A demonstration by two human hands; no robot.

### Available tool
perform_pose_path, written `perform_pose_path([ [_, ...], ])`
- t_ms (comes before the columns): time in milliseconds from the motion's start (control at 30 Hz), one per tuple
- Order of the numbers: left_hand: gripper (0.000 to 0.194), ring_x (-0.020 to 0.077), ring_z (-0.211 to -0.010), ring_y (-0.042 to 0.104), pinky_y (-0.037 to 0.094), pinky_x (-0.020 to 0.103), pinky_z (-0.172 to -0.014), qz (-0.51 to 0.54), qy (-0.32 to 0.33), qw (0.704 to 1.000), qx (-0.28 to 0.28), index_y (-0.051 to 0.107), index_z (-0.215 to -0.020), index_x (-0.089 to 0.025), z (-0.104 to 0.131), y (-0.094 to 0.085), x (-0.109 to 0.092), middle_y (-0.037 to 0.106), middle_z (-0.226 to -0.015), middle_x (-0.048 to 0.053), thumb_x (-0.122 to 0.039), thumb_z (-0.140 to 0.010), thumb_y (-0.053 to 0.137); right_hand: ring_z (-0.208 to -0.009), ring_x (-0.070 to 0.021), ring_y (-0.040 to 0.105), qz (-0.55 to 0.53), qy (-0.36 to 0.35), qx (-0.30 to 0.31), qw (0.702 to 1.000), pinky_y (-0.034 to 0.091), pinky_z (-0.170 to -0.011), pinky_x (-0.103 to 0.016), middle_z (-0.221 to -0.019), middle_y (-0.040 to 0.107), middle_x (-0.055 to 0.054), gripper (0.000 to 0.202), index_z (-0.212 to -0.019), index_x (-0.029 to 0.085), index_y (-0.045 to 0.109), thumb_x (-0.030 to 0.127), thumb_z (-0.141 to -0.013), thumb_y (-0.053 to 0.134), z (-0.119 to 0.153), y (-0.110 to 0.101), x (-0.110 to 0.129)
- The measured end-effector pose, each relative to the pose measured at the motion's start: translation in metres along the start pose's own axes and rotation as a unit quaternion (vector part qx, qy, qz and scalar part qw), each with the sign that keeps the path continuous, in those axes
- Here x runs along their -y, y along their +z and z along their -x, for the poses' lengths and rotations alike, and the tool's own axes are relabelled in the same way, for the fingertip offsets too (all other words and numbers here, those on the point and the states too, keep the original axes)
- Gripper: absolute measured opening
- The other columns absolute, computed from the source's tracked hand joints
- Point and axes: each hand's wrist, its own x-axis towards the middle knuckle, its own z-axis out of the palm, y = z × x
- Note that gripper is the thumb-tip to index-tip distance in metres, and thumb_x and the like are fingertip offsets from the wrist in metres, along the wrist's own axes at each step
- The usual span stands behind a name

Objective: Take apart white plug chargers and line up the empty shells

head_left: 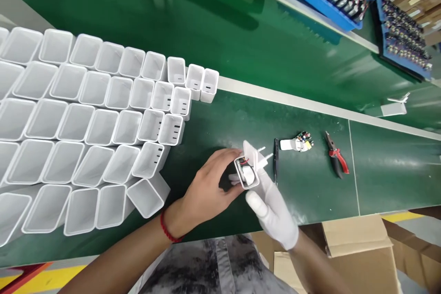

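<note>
My bare left hand (210, 183) wraps round a white rectangular plastic housing (257, 183), tilted so its open end faces me. Red and dark wires and a rounded white part (248, 175) show inside. At the housing's rim is a white plug cover (254, 155) with two prongs, swung out from the opening. My right hand (272, 206), in a white glove, has its fingers behind the cover and housing, its thumb apart from them; the fingertips are partly hidden. Just right of the cover lies a black pen-like tool (276, 161) on the green bench.
Rows of empty white housings (94, 125) fill the left. Right of my hands lie a white part with exposed electronics (296, 144) and red-handled pliers (336, 155). A blue bin (320, 2) of components stands on the upper shelf. Cardboard boxes (361, 262) are below the bench edge.
</note>
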Motion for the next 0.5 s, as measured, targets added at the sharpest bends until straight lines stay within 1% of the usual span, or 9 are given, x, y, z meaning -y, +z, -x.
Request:
perform_pose_path([
  [33,0.049,0.0217,-0.121,0.058,0.050,0.036,-0.106,0.002,0.004,1.000,0.004,0.048,-0.126,-0.021,0.001,-0.001,-0.004,0.062,-0.126,0.009,-0.015,-0.082,0.066,-0.130,-0.0271,0.051,-0.033,0.005,0.000,0.999,0.043,-0.109,-0.045,-0.142,0.050,-0.013,0.066,-0.149,0.025,0.034,0.050,-0.092,0.056,-0.003,0.005,-0.001],
  [67,0.051,0.0224,-0.124,0.056,0.048,0.037,-0.107,0.012,-0.005,1.000,0.020,0.046,-0.129,-0.022,0.001,-0.004,-0.008,0.059,-0.130,0.010,-0.015,-0.082,0.065,-0.129,-0.0266,0.051,-0.057,0.007,-0.011,0.998,0.042,-0.111,-0.045,-0.141,0.052,-0.012,0.065,-0.148,0.026,0.037,0.050,-0.091,0.058,-0.006,0.008,-0.002],
  [133,0.059,0.0238,-0.130,0.051,0.047,0.039,-0.110,0.052,-0.054,0.994,0.074,0.041,-0.136,-0.023,0.000,-0.011,-0.015,0.051,-0.141,0.011,-0.021,-0.083,0.066,-0.124,-0.0279,0.057,-0.099,0.007,-0.026,0.995,0.044,-0.108,-0.046,-0.138,0.056,-0.012,0.065,-0.143,0.025,0.044,0.050,-0.087,0.064,-0.010,0.007,-0.003],
  [200,0.066,0.0246,-0.134,0.048,0.046,0.038,-0.110,0.115,-0.106,0.978,0.139,0.037,-0.142,-0.024,-0.003,-0.020,-0.020,0.045,-0.148,0.010,-0.028,-0.084,0.067,-0.121,-0.0301,0.059,-0.134,0.001,-0.017,0.991,0.046,-0.106,-0.049,-0.136,0.058,-0.013,0.066,-0.139,0.023,0.049,0.049,-0.083,0.069,-0.010,0.001,-0.005],
  [267,0.065,0.0243,-0.132,0.050,0.047,0.038,-0.109,0.185,-0.145,0.954,0.186,0.037,-0.145,-0.025,-0.008,-0.025,-0.023,0.048,-0.146,0.009,-0.030,-0.086,0.064,-0.122,-0.0309,0.059,-0.153,-0.001,-0.006,0.988,0.044,-0.107,-0.050,-0.135,0.059,-0.013,0.065,-0.137,0.021,0.052,0.046,-0.081,0.072,-0.009,-0.006,-0.006],
  [300,0.061,0.0240,-0.128,0.053,0.049,0.038,-0.107,0.211,-0.162,0.943,0.199,0.041,-0.144,-0.024,-0.010,-0.026,-0.023,0.052,-0.142,0.008,-0.031,-0.087,0.063,-0.122,-0.0308,0.059,-0.159,0.001,0.000,0.987,0.043,-0.108,-0.050,-0.134,0.060,-0.014,0.065,-0.136,0.020,0.052,0.045,-0.080,0.073,-0.008,-0.009,-0.006],
  [367,0.055,0.0229,-0.116,0.061,0.053,0.038,-0.101,0.237,-0.194,0.931,0.200,0.048,-0.140,-0.023,-0.013,-0.026,-0.023,0.061,-0.131,0.008,-0.034,-0.088,0.063,-0.121,-0.0300,0.059,-0.169,0.004,0.015,0.986,0.042,-0.109,-0.049,-0.132,0.062,-0.014,0.065,-0.136,0.019,0.052,0.045,-0.080,0.074,-0.006,-0.013,-0.004],
  [433,0.052,0.0221,-0.108,0.064,0.055,0.038,-0.097,0.241,-0.211,0.927,0.193,0.052,-0.136,-0.023,-0.014,-0.022,-0.022,0.065,-0.124,0.007,-0.038,-0.087,0.064,-0.122,-0.0286,0.059,-0.174,-0.006,0.029,0.984,0.041,-0.110,-0.048,-0.132,0.062,-0.013,0.064,-0.137,0.019,0.050,0.044,-0.082,0.072,-0.006,-0.015,-0.003],
  [500,0.052,0.0224,-0.107,0.064,0.054,0.039,-0.096,0.250,-0.220,0.924,0.189,0.055,-0.134,-0.023,-0.014,-0.018,-0.020,0.066,-0.119,0.007,-0.041,-0.086,0.066,-0.125,-0.0272,0.057,-0.177,-0.017,0.045,0.983,0.040,-0.111,-0.046,-0.135,0.060,-0.012,0.064,-0.139,0.020,0.048,0.043,-0.084,0.070,-0.006,-0.015,-0.002],
])
